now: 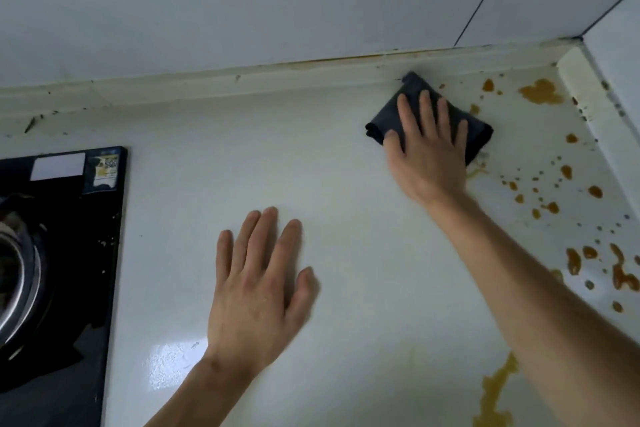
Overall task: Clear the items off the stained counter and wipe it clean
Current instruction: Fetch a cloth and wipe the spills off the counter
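Wiping stage, head view. Your right hand (427, 152) lies flat on a folded dark cloth (388, 114), fingers (425, 107) spread and extended rather than curled, pressing the cloth onto the white counter (346, 184) just below the back ledge (242, 78). The flat palm probably serves to spread pressure across the whole pad. The cloth sits at the left margin of the orange-brown stains (542, 92), which scatter toward the right corner; a longer streak (495, 388) runs along the near edge beside your forearm. Your left hand (258, 282) rests open and empty on a bare stretch of counter, apparently bracing you as you reach. No loose items appear on the visible counter, so clearing seems done. The black hob (62, 253) is cut off at the left edge, its burner blurred. Your right arm hides part of the counter, and the stains continue past the right and bottom borders, extent unknown.
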